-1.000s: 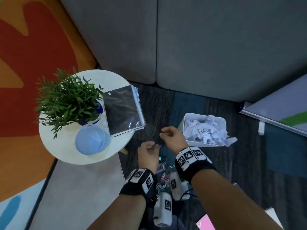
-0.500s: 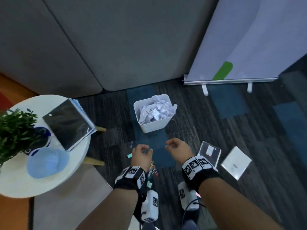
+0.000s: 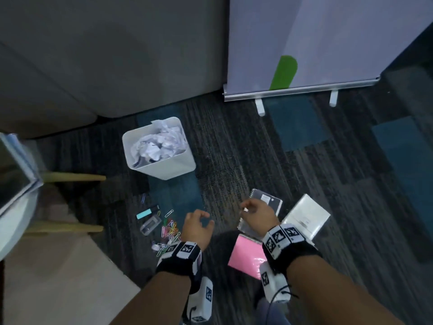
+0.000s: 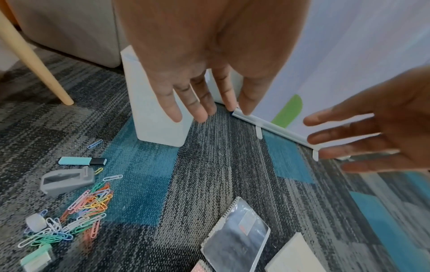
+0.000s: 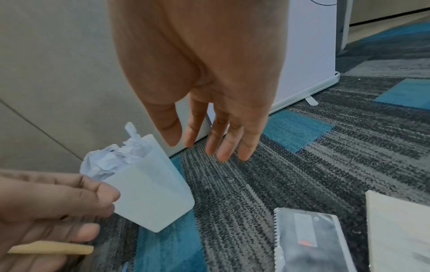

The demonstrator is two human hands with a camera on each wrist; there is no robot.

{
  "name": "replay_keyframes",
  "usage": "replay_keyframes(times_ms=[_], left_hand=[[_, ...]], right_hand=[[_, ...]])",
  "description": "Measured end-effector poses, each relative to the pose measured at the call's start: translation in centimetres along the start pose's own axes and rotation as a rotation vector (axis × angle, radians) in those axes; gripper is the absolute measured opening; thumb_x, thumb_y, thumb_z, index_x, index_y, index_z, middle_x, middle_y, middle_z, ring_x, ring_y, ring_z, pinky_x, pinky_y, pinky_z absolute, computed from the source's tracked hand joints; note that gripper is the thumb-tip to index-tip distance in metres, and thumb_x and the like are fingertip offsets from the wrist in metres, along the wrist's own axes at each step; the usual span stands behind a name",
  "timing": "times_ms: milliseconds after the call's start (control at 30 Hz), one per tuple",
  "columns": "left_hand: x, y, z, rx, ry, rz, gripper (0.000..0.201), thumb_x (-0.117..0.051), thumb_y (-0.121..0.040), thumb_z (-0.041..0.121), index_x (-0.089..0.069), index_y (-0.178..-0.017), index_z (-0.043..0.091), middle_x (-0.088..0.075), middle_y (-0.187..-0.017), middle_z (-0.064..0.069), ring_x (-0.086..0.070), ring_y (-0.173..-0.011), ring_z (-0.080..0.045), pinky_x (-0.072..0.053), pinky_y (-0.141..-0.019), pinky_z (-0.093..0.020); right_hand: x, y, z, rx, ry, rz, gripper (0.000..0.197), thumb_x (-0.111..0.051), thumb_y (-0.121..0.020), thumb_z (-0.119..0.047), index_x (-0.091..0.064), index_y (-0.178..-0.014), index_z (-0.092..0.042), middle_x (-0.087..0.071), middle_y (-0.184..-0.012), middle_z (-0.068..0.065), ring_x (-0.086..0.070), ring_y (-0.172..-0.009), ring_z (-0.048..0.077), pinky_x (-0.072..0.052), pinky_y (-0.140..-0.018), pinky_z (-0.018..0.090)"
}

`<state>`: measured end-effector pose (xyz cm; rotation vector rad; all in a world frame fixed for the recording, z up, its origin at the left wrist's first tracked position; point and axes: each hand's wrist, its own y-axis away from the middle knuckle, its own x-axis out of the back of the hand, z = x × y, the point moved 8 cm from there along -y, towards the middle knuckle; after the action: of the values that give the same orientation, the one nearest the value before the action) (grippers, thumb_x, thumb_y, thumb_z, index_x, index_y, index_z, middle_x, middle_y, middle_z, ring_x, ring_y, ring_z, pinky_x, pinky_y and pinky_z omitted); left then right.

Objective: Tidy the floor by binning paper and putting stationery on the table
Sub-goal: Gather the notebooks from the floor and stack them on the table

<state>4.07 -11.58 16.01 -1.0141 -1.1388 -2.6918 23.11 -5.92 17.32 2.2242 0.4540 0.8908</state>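
A white bin [image 3: 161, 165] [image 4: 160, 127] [image 5: 149, 200] full of crumpled paper [image 3: 157, 145] [image 5: 114, 158] stands on the carpet. Below my right hand [image 3: 256, 213] [image 5: 209, 139] lie a dark spiral notebook [image 3: 269, 200] [image 4: 237, 239] [image 5: 309, 241], a white notebook [image 3: 307, 214] [image 5: 400, 233] and a pink notebook [image 3: 246, 256]. Left of my left hand [image 3: 199, 225] [image 4: 197, 108] lie several coloured paper clips [image 3: 169, 232] [image 4: 86, 211], a teal highlighter [image 3: 147, 212] [image 4: 81, 161] and a grey tape dispenser [image 3: 151, 225] [image 4: 67, 181]. Both hands hover above the floor with fingers relaxed, holding nothing.
The round white table [image 3: 14, 219] with a dark notebook [image 3: 11, 174] on it shows at the left edge, its wooden legs [image 3: 72, 177] over the carpet. A grey sofa [image 3: 105, 55] stands behind the bin. A banner stand [image 3: 302, 87] rises at the back right.
The view has swung right, away from the table. Both hands have come down towards the floor items, and their fingers have loosened from a curl.
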Motion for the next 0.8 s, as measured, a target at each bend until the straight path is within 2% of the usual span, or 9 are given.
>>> replay_keyframes(times_ms=[133,233,267,333,433,533,700,800], left_hand=[[-6.5,-2.1,1.6,0.007,-0.033,-0.016,0.016,-0.060,-0.089,0.020,-0.059,-0.104,0.014,-0.044,-0.104,-0.006,-0.049,-0.077,-0.020,-0.036,-0.074,-0.024],[-10.8,-3.9,1.8,0.013,-0.003,-0.023,0.013,-0.061,-0.088,0.018,-0.059,-0.099,0.012,-0.045,-0.100,-0.007,-0.049,-0.079,-0.019,-0.042,-0.082,-0.026],[-12.1,-4.6,1.7,0.014,0.006,-0.026,0.012,-0.061,-0.087,0.017,-0.059,-0.098,0.012,-0.045,-0.098,-0.007,-0.049,-0.080,-0.020,-0.042,-0.083,-0.026],[-14.7,-6.2,1.4,0.011,0.006,-0.041,0.014,-0.062,-0.087,0.018,-0.059,-0.099,0.011,-0.046,-0.095,-0.006,-0.053,-0.083,-0.024,-0.041,-0.079,-0.025],[-19.1,-9.2,0.5,0.008,-0.035,-0.091,0.022,-0.060,-0.088,0.020,-0.058,-0.108,0.011,-0.049,-0.107,-0.009,-0.056,-0.088,-0.026,-0.046,-0.082,-0.030],[-23.1,-12.3,-1.2,0.014,-0.053,-0.121,0.028,-0.060,-0.088,0.019,-0.057,-0.114,0.009,-0.054,-0.118,-0.012,-0.056,-0.100,-0.028,-0.044,-0.085,-0.030],[-29.2,-16.8,-4.7,0.062,-0.181,-0.186,0.045,-0.059,-0.088,0.025,-0.049,-0.130,0.013,-0.047,-0.131,-0.012,-0.051,-0.116,-0.028,-0.041,-0.095,-0.032],[-31.8,-18.9,-6.7,0.049,-0.274,-0.218,0.056,-0.058,-0.089,0.024,-0.038,-0.140,0.013,-0.040,-0.138,-0.015,-0.042,-0.127,-0.030,-0.035,-0.103,-0.034]], right_hand=[[2.9,-3.5,5.6,-0.012,0.040,0.027,0.018,-0.056,-0.089,-0.021,-0.066,-0.104,-0.019,-0.066,-0.104,0.002,-0.061,-0.090,0.018,-0.039,-0.075,0.019],[3.1,-6.2,9.5,-0.062,0.038,0.013,0.023,-0.055,-0.088,-0.019,-0.065,-0.108,-0.016,-0.064,-0.112,0.006,-0.062,-0.098,0.023,-0.048,-0.087,0.027],[3.0,-7.0,10.8,-0.072,0.038,0.015,0.023,-0.054,-0.088,-0.020,-0.065,-0.108,-0.016,-0.064,-0.113,0.008,-0.062,-0.100,0.025,-0.049,-0.090,0.031],[2.8,-8.6,13.4,-0.087,0.035,0.036,0.022,-0.054,-0.088,-0.020,-0.065,-0.106,-0.018,-0.063,-0.115,0.007,-0.062,-0.101,0.026,-0.049,-0.091,0.032],[1.7,-11.2,18.3,-0.136,0.016,0.061,0.022,-0.058,-0.086,-0.020,-0.065,-0.107,-0.020,-0.061,-0.117,0.004,-0.061,-0.100,0.023,-0.045,-0.085,0.025],[0.0,-14.1,23.3,-0.189,-0.018,0.058,0.020,-0.062,-0.083,-0.020,-0.066,-0.103,-0.021,-0.062,-0.113,0.007,-0.061,-0.095,0.021,-0.041,-0.078,0.021],[-3.0,-19.2,29.9,-0.246,-0.027,0.100,0.021,-0.060,-0.085,-0.017,-0.066,-0.105,-0.019,-0.062,-0.114,0.011,-0.061,-0.100,0.026,-0.045,-0.085,0.027],[-5.2,-21.8,32.5,-0.281,-0.069,0.100,0.029,-0.060,-0.086,-0.017,-0.061,-0.115,-0.020,-0.060,-0.119,0.010,-0.059,-0.103,0.025,-0.040,-0.085,0.024]])
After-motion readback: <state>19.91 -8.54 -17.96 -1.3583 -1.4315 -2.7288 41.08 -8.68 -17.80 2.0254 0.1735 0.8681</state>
